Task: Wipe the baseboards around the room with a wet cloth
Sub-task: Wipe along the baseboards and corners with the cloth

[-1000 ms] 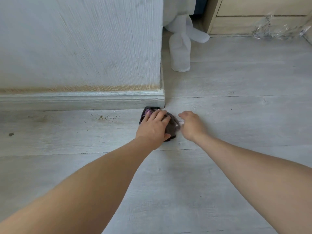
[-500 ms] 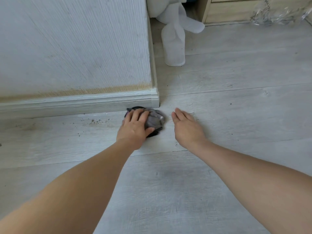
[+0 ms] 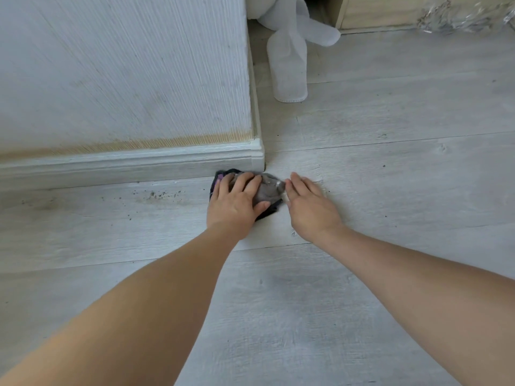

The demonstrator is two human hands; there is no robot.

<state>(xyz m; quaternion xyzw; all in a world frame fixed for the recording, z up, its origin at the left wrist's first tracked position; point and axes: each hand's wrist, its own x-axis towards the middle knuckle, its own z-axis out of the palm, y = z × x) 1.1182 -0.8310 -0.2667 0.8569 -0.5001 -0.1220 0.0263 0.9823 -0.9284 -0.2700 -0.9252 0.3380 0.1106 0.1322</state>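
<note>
Head view, looking down at a pale wood-grain floor (image 3: 362, 302). Cloth (image 3: 267, 189) (dark grey, some purple at its left edge) lies bunched on the floor, touching the foot of the baseboard (image 3: 125, 165) right at the outer corner of the wall (image 3: 125, 73). Left hand (image 3: 234, 204) rests on top of the cloth, fingers together and slightly bent over it, thumb against its near side; whether it grips or only presses, cannot tell. Right hand (image 3: 309, 207) lies flat on the floor just right of the cloth, fingers straight and close together, fingertips (image 3: 289, 188) at the cloth's right edge.

Surroundings: dark crumbs and dust (image 3: 161, 195) scattered on the floor along the baseboard, left of the cloth. A yellowish stained band runs along the wall just above the baseboard. Beyond the corner, a white slipper (image 3: 289, 68) lies on the floor beside the side baseboard, a second white piece behind it. Light wooden furniture (image 3: 376, 12) stands further back, with crumpled clear plastic (image 3: 459, 15) in front of it.
</note>
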